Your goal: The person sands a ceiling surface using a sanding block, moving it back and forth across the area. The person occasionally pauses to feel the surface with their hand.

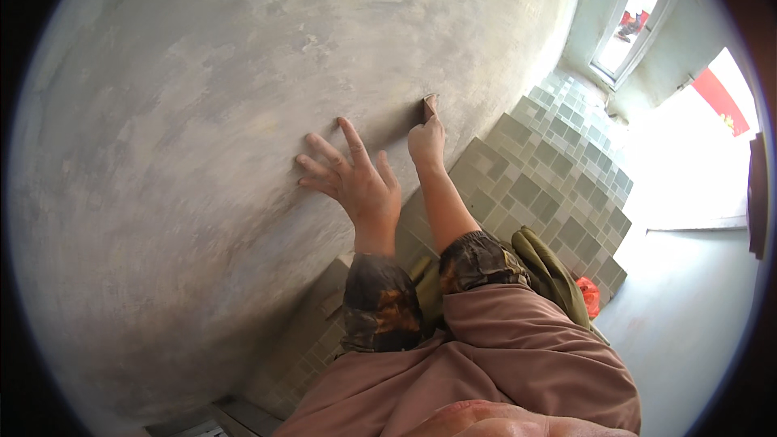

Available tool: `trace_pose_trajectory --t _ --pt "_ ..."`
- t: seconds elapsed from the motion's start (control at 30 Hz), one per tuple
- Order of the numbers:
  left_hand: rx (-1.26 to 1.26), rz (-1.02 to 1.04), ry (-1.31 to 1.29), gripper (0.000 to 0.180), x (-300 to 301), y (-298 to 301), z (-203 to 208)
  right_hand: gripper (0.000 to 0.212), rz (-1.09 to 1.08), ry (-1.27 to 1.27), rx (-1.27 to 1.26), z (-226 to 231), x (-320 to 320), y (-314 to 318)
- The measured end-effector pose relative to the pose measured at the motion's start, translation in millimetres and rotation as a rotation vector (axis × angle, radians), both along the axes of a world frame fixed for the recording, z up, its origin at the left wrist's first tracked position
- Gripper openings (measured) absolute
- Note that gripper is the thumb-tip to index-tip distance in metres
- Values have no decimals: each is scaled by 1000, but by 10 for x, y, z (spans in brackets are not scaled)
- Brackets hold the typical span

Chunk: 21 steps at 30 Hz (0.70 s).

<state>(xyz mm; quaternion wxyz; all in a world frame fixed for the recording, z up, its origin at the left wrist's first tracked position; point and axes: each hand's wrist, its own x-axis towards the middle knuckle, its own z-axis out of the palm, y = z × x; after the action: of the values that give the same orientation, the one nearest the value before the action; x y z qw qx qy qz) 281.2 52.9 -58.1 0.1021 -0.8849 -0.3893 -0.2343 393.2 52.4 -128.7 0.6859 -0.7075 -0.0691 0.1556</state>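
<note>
A rough wall (pixel 186 113) in patchy grey and beige fills the left and middle of the view. My left hand (pixel 360 182) is held up to it, fingers spread and tips at the surface, holding nothing. Further right, my right hand (pixel 427 144) is closed around a small flat scraper-like tool (pixel 430 103). The tool's far edge meets the wall; it is seen nearly edge-on, so its exact kind is unclear. Dark patterned cuffs cover both of my forearms.
Grey-green tiles (pixel 534 186) of mixed sizes lie along the foot of the wall. Olive cloth (pixel 550 271) and a red plastic bag (pixel 589 297) are near my right side. A narrow window (pixel 633 24) and a bright doorway (pixel 696 162) stand at the right.
</note>
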Motion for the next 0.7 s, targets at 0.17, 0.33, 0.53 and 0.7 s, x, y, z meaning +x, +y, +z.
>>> trace_pose_trajectory --t 0.17,0.33,0.53,0.7 --pt "6 -21 -76 78 51 -22 24 71 82 -82 74 246 -227 -7" --pt "-231 -211 -366 66 -2 -113 253 67 235 -180 143 818 -408 -170" --pt "-555 -329 -927 62 -401 -261 639 55 500 43 283 1608 -523 -488" --pt "-1179 -497 -1523 68 -1052 -470 845 53 760 -97 677 1949 -941 -612"
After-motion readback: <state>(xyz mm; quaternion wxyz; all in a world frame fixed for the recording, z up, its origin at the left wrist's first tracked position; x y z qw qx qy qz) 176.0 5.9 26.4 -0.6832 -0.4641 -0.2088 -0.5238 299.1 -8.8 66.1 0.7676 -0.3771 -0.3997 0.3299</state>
